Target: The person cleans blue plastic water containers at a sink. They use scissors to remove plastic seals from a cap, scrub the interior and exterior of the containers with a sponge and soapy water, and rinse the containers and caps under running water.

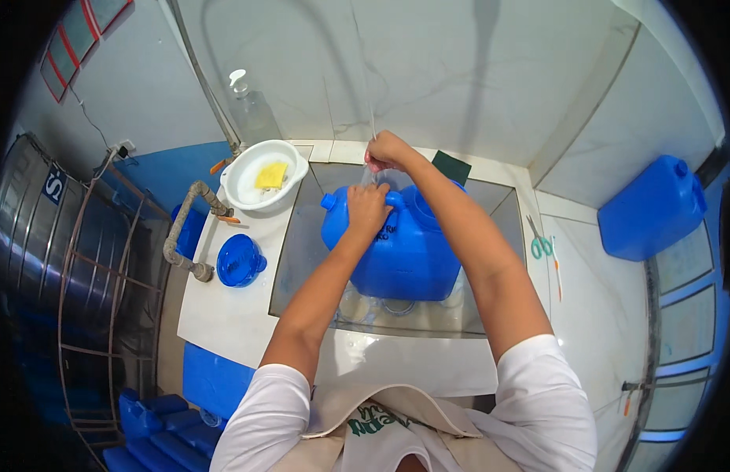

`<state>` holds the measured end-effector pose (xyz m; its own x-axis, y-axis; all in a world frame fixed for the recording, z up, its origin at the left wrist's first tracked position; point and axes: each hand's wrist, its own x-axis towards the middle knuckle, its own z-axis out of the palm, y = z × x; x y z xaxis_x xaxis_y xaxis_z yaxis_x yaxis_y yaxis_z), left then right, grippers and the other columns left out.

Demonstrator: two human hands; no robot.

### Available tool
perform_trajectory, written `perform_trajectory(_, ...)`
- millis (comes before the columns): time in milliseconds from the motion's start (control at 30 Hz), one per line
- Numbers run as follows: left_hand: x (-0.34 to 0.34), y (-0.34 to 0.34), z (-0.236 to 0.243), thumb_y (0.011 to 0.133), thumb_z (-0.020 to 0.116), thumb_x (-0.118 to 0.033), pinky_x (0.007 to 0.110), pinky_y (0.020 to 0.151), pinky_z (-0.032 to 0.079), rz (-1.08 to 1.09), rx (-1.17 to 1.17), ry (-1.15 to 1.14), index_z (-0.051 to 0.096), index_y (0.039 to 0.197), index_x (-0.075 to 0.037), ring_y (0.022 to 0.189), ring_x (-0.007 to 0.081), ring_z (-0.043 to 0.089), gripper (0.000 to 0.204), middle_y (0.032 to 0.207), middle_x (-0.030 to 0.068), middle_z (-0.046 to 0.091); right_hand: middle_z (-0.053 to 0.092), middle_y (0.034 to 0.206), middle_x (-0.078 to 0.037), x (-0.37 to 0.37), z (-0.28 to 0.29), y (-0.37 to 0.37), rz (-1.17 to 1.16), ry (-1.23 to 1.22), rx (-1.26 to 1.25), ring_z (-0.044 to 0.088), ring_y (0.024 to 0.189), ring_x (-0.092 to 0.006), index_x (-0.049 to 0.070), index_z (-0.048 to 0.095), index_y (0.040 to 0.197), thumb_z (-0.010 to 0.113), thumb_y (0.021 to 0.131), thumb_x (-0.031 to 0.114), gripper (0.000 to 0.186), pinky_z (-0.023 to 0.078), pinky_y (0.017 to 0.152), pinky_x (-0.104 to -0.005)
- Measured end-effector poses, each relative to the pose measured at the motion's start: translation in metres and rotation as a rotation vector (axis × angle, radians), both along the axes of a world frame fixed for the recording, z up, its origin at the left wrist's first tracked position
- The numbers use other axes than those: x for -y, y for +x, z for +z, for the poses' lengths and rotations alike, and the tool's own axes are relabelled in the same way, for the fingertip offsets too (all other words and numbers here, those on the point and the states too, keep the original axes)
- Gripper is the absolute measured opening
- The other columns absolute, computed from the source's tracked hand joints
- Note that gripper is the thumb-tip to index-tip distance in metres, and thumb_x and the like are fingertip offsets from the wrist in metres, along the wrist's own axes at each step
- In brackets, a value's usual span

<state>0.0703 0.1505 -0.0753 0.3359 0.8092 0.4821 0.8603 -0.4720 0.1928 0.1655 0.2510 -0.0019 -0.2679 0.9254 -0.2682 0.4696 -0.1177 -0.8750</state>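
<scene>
A large blue plastic jug [408, 263] stands in the sink basin [298, 259], its small spout pointing left. My left hand [368, 208] is closed over the jug's top beside the handle, fingers pointing away from me. Just beyond it, my right hand [387, 151] is closed at the far edge of the basin. Something clear and thin shows below its fingers, too small to name. My right forearm crosses over the jug's wider opening and partly hides it.
On the left stand a white basin [240, 203] holding a yellow sponge [271, 175], a soap pump bottle [253, 116], a blue round lid [239, 260] and a pipe [176, 236]. Scissors [541, 247], a thin brush [558, 275] and another blue jug [644, 216] are on the right.
</scene>
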Motion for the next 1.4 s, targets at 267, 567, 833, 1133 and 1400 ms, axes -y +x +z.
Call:
perform_trajectory(267,-0.033,0.009,0.015,0.065,0.071,-0.026,0.043,0.079,0.045,-0.153,-0.009,-0.328,0.062,0.096,-0.001,0.092,0.0341,0.059,0.041,0.100,0.0203,0.060,0.056,0.054,-0.013,-0.015,-0.038,0.027,-0.053,0.449,0.253,0.055,0.046,-0.0206,-0.003,0.059,0.066,0.050,0.076,0.011,0.019,0.042,0.043,-0.0340)
perform_trajectory(567,0.038,-0.087,0.014,0.075,0.049,0.002,0.044,0.091,0.039,-0.563,0.653,-0.159,0.057,0.102,0.000,0.107,0.0360,0.048,0.028,0.111,0.0172,0.055,0.061,0.080,-0.029,0.147,-0.039,-0.016,-0.241,0.491,0.542,0.060,0.079,-0.0443,-0.001,0.062,0.089,0.023,0.093,0.049,0.064,0.046,0.076,-0.0504)
perform_trajectory(833,0.090,-0.243,-0.005,0.069,0.061,-0.016,0.057,0.098,0.027,-0.069,-0.829,-0.198,0.054,0.092,-0.005,0.107,0.0296,0.049,0.027,0.095,0.0133,0.059,0.061,0.068,-0.024,0.190,-0.032,0.023,-0.364,0.588,0.791,0.061,0.065,-0.0413,0.002,0.061,0.078,0.033,0.092,0.041,0.051,0.048,0.062,-0.0511)
perform_trajectory(1133,0.053,-0.206,0.015,0.077,0.060,-0.014,0.051,0.091,0.037,-0.203,-0.277,-0.457,0.049,0.097,-0.006,0.091,0.0300,0.057,0.025,0.092,0.0138,0.060,0.060,0.062,-0.021,0.249,-0.041,0.064,-0.443,0.552,0.785,0.060,0.058,-0.0390,0.004,0.060,0.078,0.038,0.091,0.035,0.040,0.046,0.054,-0.0502)
perform_trajectory(1400,-0.087,0.006,-0.045,0.083,0.043,-0.002,0.032,0.054,0.050,0.049,1.695,-1.702,0.046,0.103,-0.004,0.072,0.0265,0.055,0.020,0.082,0.0138,0.047,0.058,0.058,-0.019,0.263,-0.056,0.077,-0.518,0.572,0.796,0.058,0.054,-0.0379,0.004,0.058,0.075,0.043,0.088,0.032,0.034,0.045,0.050,-0.0498)
